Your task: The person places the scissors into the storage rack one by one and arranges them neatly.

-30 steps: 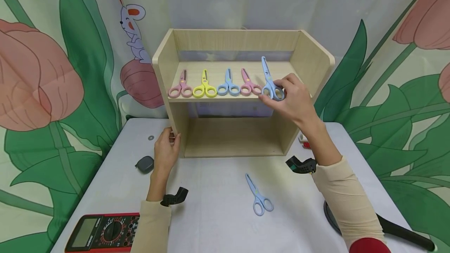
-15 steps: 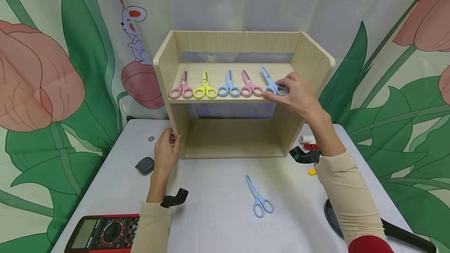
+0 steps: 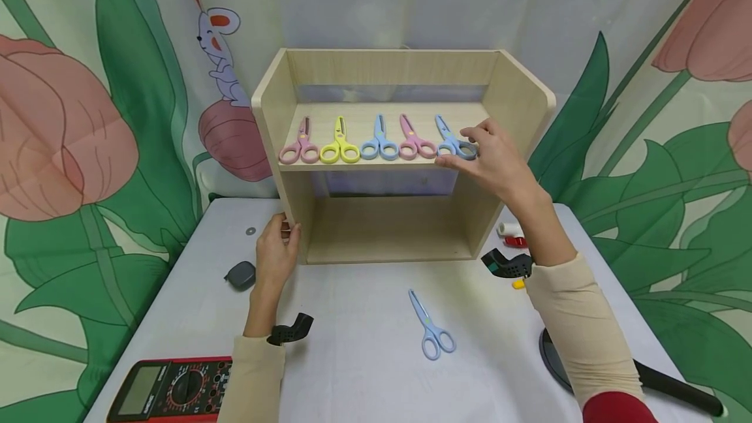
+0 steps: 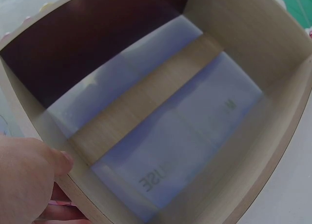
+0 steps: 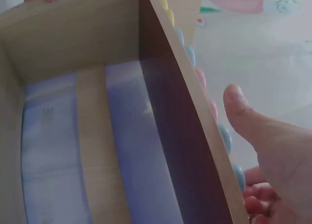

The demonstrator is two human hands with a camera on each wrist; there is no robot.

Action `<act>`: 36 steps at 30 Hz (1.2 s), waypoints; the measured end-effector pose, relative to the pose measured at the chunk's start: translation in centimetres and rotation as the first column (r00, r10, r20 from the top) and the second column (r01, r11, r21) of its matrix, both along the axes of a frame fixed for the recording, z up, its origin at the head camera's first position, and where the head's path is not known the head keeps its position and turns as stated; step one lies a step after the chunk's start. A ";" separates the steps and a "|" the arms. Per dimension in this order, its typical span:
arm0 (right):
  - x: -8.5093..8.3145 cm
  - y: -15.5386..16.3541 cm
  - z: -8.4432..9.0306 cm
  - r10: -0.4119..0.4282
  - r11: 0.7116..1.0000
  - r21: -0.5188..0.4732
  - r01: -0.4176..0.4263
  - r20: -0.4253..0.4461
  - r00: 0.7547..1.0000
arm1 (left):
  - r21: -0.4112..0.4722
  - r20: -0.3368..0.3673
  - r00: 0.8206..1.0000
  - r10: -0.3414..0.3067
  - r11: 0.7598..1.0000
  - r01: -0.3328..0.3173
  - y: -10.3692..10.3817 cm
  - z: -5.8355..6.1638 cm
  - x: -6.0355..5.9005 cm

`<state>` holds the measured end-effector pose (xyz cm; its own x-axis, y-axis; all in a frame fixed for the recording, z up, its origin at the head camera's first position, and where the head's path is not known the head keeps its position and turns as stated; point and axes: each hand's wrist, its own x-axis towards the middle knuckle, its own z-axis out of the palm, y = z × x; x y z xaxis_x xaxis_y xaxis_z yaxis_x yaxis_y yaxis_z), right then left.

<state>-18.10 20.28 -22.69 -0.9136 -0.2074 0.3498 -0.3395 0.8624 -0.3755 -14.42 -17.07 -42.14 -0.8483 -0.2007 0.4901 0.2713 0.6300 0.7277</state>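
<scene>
A light wooden shelf unit (image 3: 382,74) stands at the back of the white table. Its upper board carries a row of scissors: pink (image 3: 299,143), yellow (image 3: 339,143), blue (image 3: 379,141), pink (image 3: 414,140) and blue (image 3: 451,141). My right hand (image 3: 493,158) pinches the handle of that last blue pair, which lies flat at the row's right end; the handle (image 5: 238,176) shows by my thumb (image 5: 243,112). My left hand (image 3: 275,250) grips the unit's left side panel near its foot, thumb (image 4: 61,160) on the front edge. Another blue pair (image 3: 431,329) lies loose on the table.
A red multimeter (image 3: 170,389) sits at the front left, a dark grey case (image 3: 241,275) and a washer (image 3: 250,231) beside my left hand. Small white, red and yellow bits (image 3: 510,234) lie right of the unit. A black round object with a handle (image 3: 658,384) lies front right.
My right hand has lowered the blue scissors from a raised tilt to flat on the upper board, next to the pink pair. My left hand has stayed on the side panel.
</scene>
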 end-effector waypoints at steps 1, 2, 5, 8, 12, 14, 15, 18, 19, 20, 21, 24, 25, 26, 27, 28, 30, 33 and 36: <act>0.4 0.0 -0.1 -0.007 1.000 -0.013 0.006 -0.018 1.000 | 0.001 0.001 1.000 0.001 1.000 -0.001 0.0 0.0 0.0; 0.8 -0.1 -0.2 -0.016 0.999 -0.032 0.015 -0.040 0.999 | 0.001 0.003 1.000 0.002 1.000 -0.002 0.0 0.0 0.0; 2.3 0.0 -1.3 -0.026 0.996 -0.093 0.013 -0.145 0.989 | 0.002 0.007 1.000 -0.001 1.000 0.001 -0.1 0.0 0.0; 3.9 0.3 -3.0 0.002 0.993 -0.112 -0.032 -0.258 0.966 | 0.002 0.004 1.000 0.000 1.000 0.000 0.0 0.0 0.1; 5.9 0.8 -5.9 0.071 0.993 -0.066 -0.098 -0.335 0.939 | 0.001 -0.007 1.000 0.001 1.000 -0.001 0.0 -0.1 0.2; 6.9 0.9 -7.4 0.100 0.992 -0.037 -0.118 -0.332 0.938 | 0.000 -0.016 1.000 0.000 1.000 0.000 0.1 -0.1 0.2; 7.4 1.0 -8.2 0.106 0.993 -0.023 -0.120 -0.318 0.942 | -0.002 -0.020 1.000 0.001 1.000 -0.001 0.1 -0.1 0.1; 9.0 1.0 -10.5 0.116 0.993 0.007 -0.118 -0.241 0.963 | -0.006 -0.025 1.000 0.006 1.000 -0.006 0.0 -0.2 -0.1; 9.5 0.9 -11.3 0.113 0.994 0.014 -0.113 -0.206 0.972 | -0.008 -0.029 1.000 0.008 1.000 -0.008 0.0 -0.2 -0.1; 10.0 0.9 -12.1 0.109 0.994 0.021 -0.107 -0.171 0.979 | -0.006 -0.028 1.000 0.009 1.000 -0.009 0.0 -0.2 -0.1; 10.5 0.9 -12.8 0.104 0.994 0.030 -0.100 -0.136 0.985 | -0.004 -0.027 1.000 0.009 1.000 -0.009 0.0 -0.2 -0.1; 11.8 0.9 -15.2 0.095 0.994 0.051 -0.093 -0.045 0.994 | -0.004 -0.025 1.000 0.003 1.000 -0.003 0.0 -0.1 -0.2; 12.2 0.9 -16.0 0.093 0.994 0.061 -0.091 -0.023 0.995 | -0.007 -0.025 1.000 0.001 1.000 -0.002 0.0 -0.1 -0.2; 12.6 0.9 -16.8 0.092 0.993 0.069 -0.092 -0.001 0.996 | -0.005 -0.024 1.000 0.001 1.000 -0.001 0.1 0.0 -0.2; 13.0 0.9 -17.5 0.089 0.993 0.078 -0.091 0.021 0.996 | -0.005 -0.024 1.000 0.000 1.000 0.000 0.1 0.0 -0.1; 13.3 0.8 -18.3 0.088 0.992 0.086 -0.091 0.039 0.995 | -0.007 -0.023 1.000 0.001 1.000 -0.001 0.1 0.1 -0.1; 14.0 0.7 -19.7 0.086 0.991 0.099 -0.091 0.059 0.995 | -0.007 -0.025 1.000 0.001 1.000 -0.001 0.1 0.2 -0.1; 15.0 0.4 -21.6 0.074 0.990 0.114 -0.088 0.120 0.990 | -0.001 -0.025 1.000 0.003 1.000 -0.003 0.1 0.2 0.0; 15.8 0.1 -23.1 0.055 0.988 0.130 -0.081 0.193 0.980 | 0.000 -0.025 1.000 0.002 1.000 -0.002 0.1 0.1 0.1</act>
